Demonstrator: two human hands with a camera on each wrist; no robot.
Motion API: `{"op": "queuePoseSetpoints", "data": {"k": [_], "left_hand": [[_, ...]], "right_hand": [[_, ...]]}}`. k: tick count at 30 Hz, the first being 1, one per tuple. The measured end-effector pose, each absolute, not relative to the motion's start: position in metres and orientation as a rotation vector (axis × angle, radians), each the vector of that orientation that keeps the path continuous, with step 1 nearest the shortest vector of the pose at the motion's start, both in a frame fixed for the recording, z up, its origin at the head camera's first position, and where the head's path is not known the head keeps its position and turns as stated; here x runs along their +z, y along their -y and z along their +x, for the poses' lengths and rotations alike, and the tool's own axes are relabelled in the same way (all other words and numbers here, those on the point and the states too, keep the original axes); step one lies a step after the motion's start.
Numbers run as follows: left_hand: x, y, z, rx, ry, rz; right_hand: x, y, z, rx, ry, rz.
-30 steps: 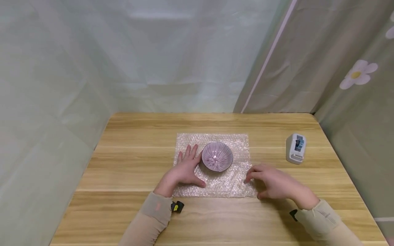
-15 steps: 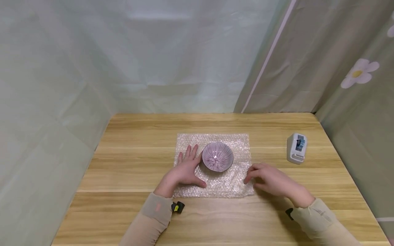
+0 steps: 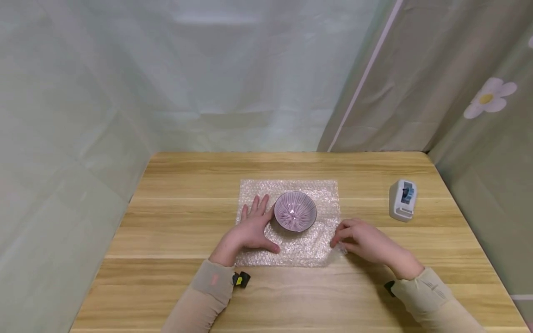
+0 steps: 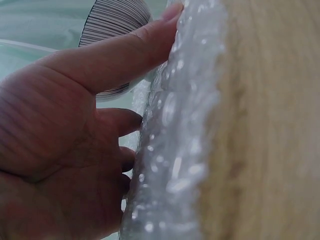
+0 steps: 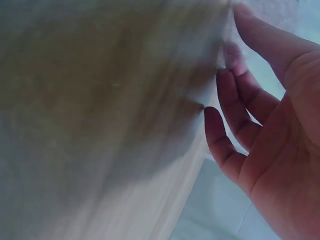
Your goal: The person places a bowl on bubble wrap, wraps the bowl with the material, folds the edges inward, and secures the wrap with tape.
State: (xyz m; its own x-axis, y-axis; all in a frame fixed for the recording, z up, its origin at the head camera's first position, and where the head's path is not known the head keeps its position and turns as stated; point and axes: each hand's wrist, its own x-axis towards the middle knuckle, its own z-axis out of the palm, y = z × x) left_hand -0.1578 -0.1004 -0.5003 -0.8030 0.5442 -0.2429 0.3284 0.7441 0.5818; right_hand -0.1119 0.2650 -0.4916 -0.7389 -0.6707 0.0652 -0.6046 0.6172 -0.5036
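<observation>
A bowl with fine purple stripes stands upright on a flat sheet of bubble wrap. My left hand rests on the sheet's left part, fingers spread, with the index finger close beside the bowl. In the left wrist view, the thumb lies along the bubble wrap and the striped bowl shows behind it. At the sheet's near right corner, my right hand pinches the bubble wrap between thumb and fingers, and that corner is bent up. The right wrist view shows the fingers curled, with a blurred bit of wrap by the thumb.
A white tape dispenser with a blue roll stands at the right of the wooden table. Pale curtains close off the back and sides. A black camera mount sits at the left wrist.
My right hand has shifted slightly left, closed its thumb and fingers at the near right corner of the bubble wrap, and bent that corner up. The left hand and bowl have stayed put.
</observation>
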Motion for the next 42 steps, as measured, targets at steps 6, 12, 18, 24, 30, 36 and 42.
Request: {"op": "queuePoseSetpoints", "data": {"k": [6, 12, 18, 24, 30, 36, 42], "left_hand": [[-0.508, 0.101, -0.16, 0.74, -2.549, 0.683], [-0.508, 0.102, -0.16, 0.758, -2.545, 0.687], [-0.501, 0.1, -0.16, 0.745, -2.531, 0.669], [-0.497, 0.1, -0.159, 0.693, -2.53, 0.651], [-0.506, 0.1, -0.163, 0.719, -2.529, 0.651], [-0.507, 0.101, -0.162, 0.751, -2.532, 0.675], [-0.507, 0.102, -0.162, 0.762, -2.528, 0.676]], "right_hand": [[-0.492, -0.264, -0.113, -0.801, -2.681, -1.025], [-0.486, -0.26, -0.116, -0.717, -2.693, -1.054], [-0.48, -0.259, -0.118, -0.641, -2.703, -1.073], [-0.482, -0.255, -0.121, -0.625, -2.705, -1.12], [-0.482, -0.254, -0.122, -0.61, -2.718, -1.121], [-0.478, -0.257, -0.121, -0.621, -2.709, -1.155], [-0.475, -0.255, -0.122, -0.648, -2.731, -1.214]]}}
